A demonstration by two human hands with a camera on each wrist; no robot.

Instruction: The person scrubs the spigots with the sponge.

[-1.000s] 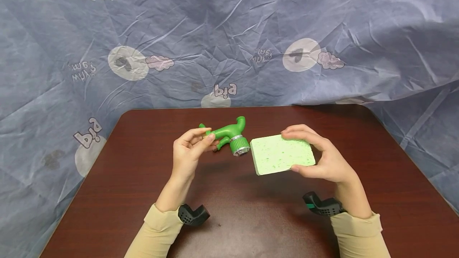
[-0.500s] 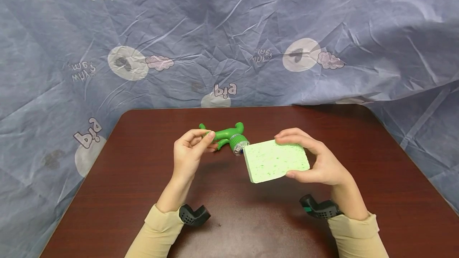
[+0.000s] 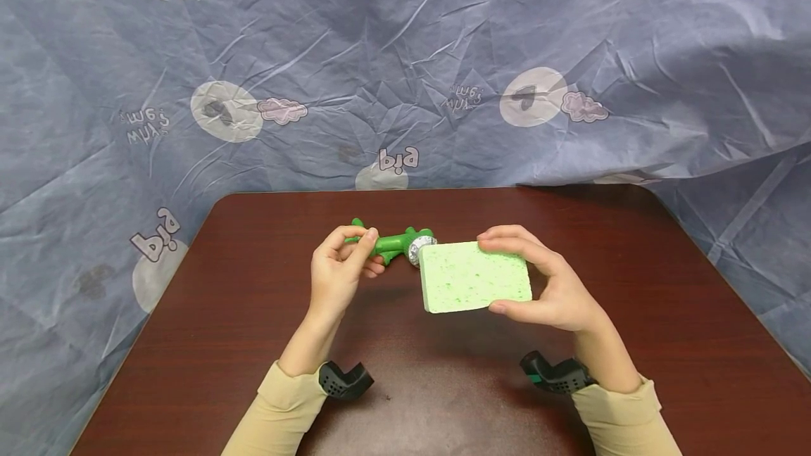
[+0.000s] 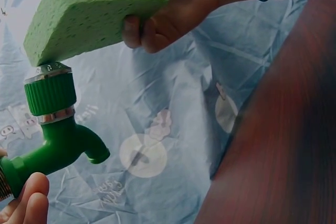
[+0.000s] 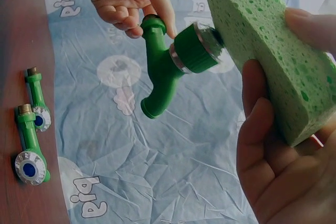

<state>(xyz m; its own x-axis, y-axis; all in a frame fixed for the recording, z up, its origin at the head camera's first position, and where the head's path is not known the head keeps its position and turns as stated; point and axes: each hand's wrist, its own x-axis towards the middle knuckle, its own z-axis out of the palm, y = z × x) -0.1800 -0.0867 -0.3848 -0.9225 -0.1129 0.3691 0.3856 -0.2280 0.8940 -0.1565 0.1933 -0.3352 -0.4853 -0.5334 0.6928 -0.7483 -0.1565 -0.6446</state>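
My left hand [image 3: 334, 274] pinches a green faucet [image 3: 391, 244] by its brass threaded end, above the table. The faucet's ribbed knob [image 4: 51, 92] has a silver rim and cap. My right hand [image 3: 556, 295] grips a pale green, porous sponge [image 3: 475, 279] between thumb and fingers. In the left wrist view, one end of the sponge meets the cap of the knob. The right wrist view shows the knob's end against the sponge's side, so part of the cap is hidden. The faucet's spout [image 5: 152, 107] is bare.
Two more green faucets [image 5: 31, 150] with silver and blue caps lie on the dark red-brown table [image 3: 190, 343]; in the head view they are largely hidden behind the left hand. A wrinkled grey-blue printed cloth [image 3: 405, 55] hangs behind the table. Each wrist carries a black camera [image 3: 345, 380].
My right hand has brought the sponge leftward to the faucet's knob. My left hand has turned the faucet, so its cap now faces the head camera more.
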